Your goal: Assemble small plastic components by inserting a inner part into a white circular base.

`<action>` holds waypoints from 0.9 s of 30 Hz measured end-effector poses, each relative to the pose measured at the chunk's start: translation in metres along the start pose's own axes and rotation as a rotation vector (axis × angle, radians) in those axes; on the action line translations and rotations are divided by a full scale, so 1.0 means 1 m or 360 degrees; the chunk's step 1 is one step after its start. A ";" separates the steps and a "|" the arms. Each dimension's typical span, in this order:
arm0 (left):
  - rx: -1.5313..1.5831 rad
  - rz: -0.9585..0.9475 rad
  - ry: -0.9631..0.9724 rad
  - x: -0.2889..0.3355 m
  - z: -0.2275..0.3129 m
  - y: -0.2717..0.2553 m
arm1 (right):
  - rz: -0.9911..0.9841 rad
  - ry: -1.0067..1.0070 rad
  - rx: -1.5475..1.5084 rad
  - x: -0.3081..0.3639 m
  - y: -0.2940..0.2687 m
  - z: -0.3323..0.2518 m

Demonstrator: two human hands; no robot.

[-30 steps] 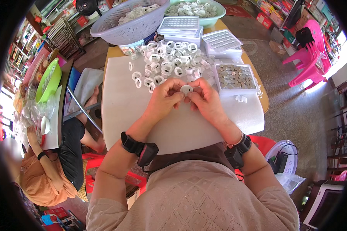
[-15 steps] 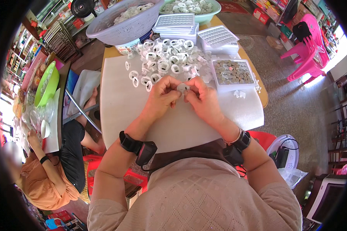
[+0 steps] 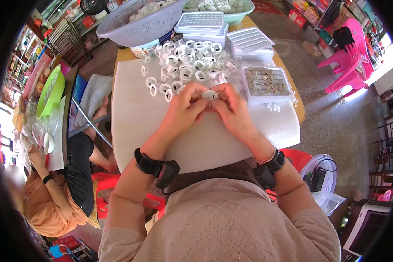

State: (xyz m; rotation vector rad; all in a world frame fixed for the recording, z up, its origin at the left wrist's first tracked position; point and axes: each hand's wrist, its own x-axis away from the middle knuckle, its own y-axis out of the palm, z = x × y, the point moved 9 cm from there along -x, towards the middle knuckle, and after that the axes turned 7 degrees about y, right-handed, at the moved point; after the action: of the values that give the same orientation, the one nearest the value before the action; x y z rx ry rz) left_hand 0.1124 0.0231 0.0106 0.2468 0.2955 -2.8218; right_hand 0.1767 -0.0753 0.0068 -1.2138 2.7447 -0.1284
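My left hand (image 3: 184, 108) and my right hand (image 3: 233, 110) meet over the white-covered table. Between their fingertips they pinch a small round white plastic piece (image 3: 210, 94) with a dark slot in its face. Thumbs press at its near edge, and curled fingers hide part of its sides. Just beyond lies a loose heap of similar white plastic pieces (image 3: 185, 71), many ring-shaped with dark slots. To the right of my right hand stands a white tray (image 3: 270, 100) holding many small, flat, dull metallic discs (image 3: 266, 81).
Stacked white trays (image 3: 201, 20) and ribbed trays (image 3: 251, 40) stand at the back. Behind them are a grey-purple basket (image 3: 139, 27) and a pale green basin (image 3: 249, 6), both full of white pieces. Left, another person in orange (image 3: 52, 205) sits by a table with a green bowl (image 3: 51, 91).
My hands have drawn closer together around the round piece. It has moved slightly away from me, and its slotted face shows whiter and at a different angle.
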 end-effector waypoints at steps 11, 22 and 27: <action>0.0080 -0.0002 -0.0061 0.001 -0.007 0.001 | -0.0004 -0.0186 0.0051 0.000 0.001 0.003; 0.0321 -0.0007 -0.0183 -0.001 -0.011 -0.002 | -0.0030 0.0105 -0.0132 -0.004 0.000 0.008; 0.0358 0.0089 -0.0240 0.000 -0.010 -0.008 | -0.0087 0.0260 -0.0377 -0.005 0.000 0.010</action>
State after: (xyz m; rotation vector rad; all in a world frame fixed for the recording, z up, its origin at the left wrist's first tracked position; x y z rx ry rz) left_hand 0.1115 0.0334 0.0021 0.0869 -0.0610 -2.7972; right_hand 0.1811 -0.0718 -0.0027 -1.3949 2.9352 0.1000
